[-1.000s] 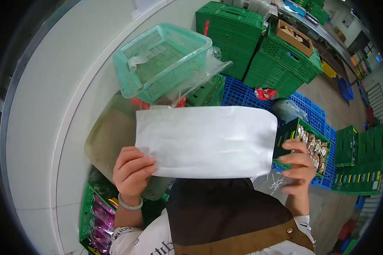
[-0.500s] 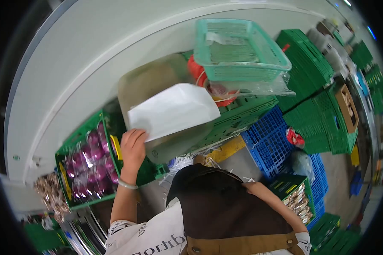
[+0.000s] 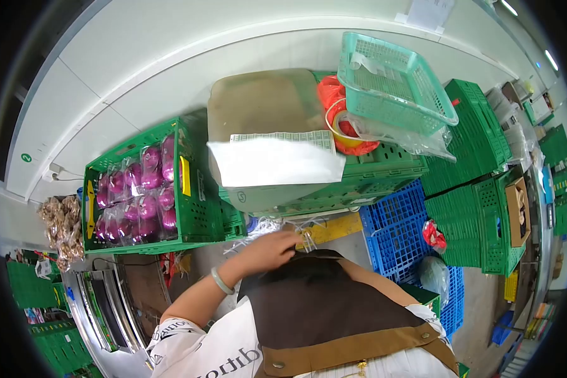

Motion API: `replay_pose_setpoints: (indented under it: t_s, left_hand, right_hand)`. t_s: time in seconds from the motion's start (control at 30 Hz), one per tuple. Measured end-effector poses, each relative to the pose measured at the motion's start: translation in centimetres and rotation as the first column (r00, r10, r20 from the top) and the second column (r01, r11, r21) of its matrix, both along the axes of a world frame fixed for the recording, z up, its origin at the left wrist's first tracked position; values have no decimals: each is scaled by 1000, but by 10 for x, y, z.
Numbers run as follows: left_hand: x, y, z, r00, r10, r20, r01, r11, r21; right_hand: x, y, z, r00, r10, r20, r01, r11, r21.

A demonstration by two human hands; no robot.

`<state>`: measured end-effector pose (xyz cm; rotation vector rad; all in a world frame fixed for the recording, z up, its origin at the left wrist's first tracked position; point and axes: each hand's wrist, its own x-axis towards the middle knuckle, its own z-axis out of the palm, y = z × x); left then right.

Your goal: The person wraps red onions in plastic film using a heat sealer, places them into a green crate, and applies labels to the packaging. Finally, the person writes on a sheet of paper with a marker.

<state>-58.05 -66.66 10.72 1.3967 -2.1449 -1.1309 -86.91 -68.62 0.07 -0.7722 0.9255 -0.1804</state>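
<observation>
My left hand (image 3: 272,252), with a bracelet on its wrist, is at the upper edge of my dark apron (image 3: 334,302). Its fingers are curled together; anything inside them is hidden. My right forearm reaches behind the apron, which hides the hand. Beyond my left hand, a white sheet (image 3: 277,162) lies on a brownish translucent lid (image 3: 264,97), partly over a printed sheet (image 3: 286,136). Neither hand touches the sheets. To the right of them are a red bag (image 3: 331,91) and a roll of yellow tape (image 3: 344,126).
A green crate (image 3: 198,217) with bagged purple round produce stands left. A mint basket (image 3: 393,104) sits at the back right, near stacked green crates (image 3: 466,220). Blue pallets (image 3: 393,220) lie on the floor. Brown bagged items (image 3: 60,220) are at far left.
My left hand has let go of the white sheet and moved down and right to the apron. The printed sheet has come into view behind the white one. The camera view has shifted.
</observation>
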Motion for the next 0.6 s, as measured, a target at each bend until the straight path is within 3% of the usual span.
replay_pose_setpoints:
  t_s: [0.1, 0.13, 0.27, 0.3, 0.37, 0.5, 0.6]
  left_hand:
    - [-6, 6, -19, 997, 38, 73, -35, 998, -48]
    - [-4, 7, -20, 989, 146, -18, -143, 983, 113]
    - [5, 7, -3, 969, 241, -46, -233, 963, 136]
    - [8, 4, 2, 955, 277, 106, -292, 941, 170]
    - [12, 2, 11, 919, 393, 22, -373, 886, -275]
    - [26, -29, 34, 896, 425, -133, -441, 806, -395]
    - [34, -60, 48, 901, 408, -148, -414, 707, -573]
  right_hand:
    - [2, -1, 6, 998, 62, 6, -62, 997, -35]
    - [3, -3, 8, 997, 82, 2, -81, 995, -49]
    - [5, -3, 13, 987, 159, -16, -160, 979, -123]
    - [4, -2, 15, 984, 178, -27, -180, 972, -148]
    - [2, 1, 19, 974, 220, -52, -226, 953, -200]
    - [-8, 8, 39, 932, 317, -178, -361, 861, -358]
    - [-15, 10, 61, 875, 364, -318, -480, 737, -477]
